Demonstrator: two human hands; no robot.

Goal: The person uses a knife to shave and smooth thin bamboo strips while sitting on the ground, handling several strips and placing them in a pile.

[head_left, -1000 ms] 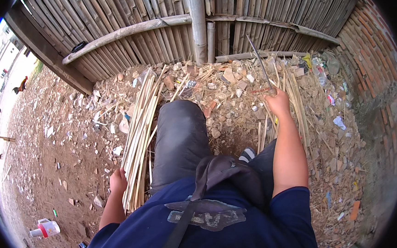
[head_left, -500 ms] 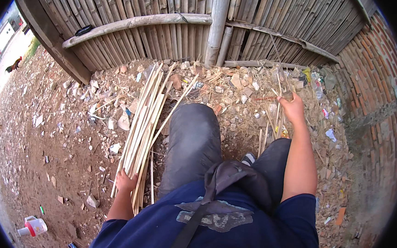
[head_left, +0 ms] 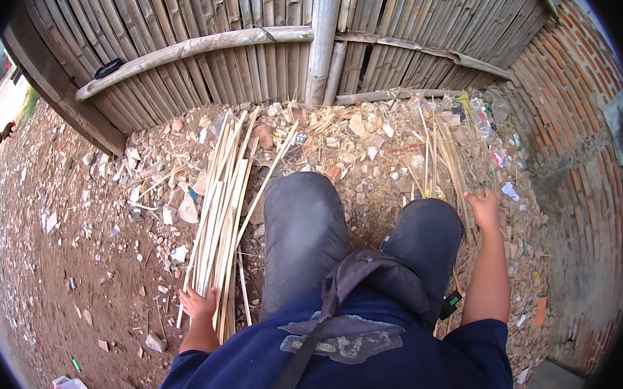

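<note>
A loose bundle of pale bamboo strips (head_left: 216, 209) lies on the ground to the left of my knees, its far ends fanned towards the fence. My left hand (head_left: 199, 302) rests at the near end of the bundle, touching strips with its fingers apart. To the right of my right knee, my right hand (head_left: 484, 209) is closed in a fist-like grip. A small dark bit shows at its fingertips, too small to name. Close by lies a thinner group of bamboo strips (head_left: 437, 156), stretching from the rubble back beside my right leg.
A bamboo fence (head_left: 219, 65) with a thick post (head_left: 322, 51) stands ahead. On the right rises a brick wall (head_left: 586, 199). Stones and litter (head_left: 363, 129) cover the ground. A rooster (head_left: 4, 132) is far left; a white and red plastic container (head_left: 70, 386) sits at lower left.
My right hand has come back and outward to the right, away from the rubble near the fence. My left hand's fingers have spread on the bundle. The view has shifted slightly.
</note>
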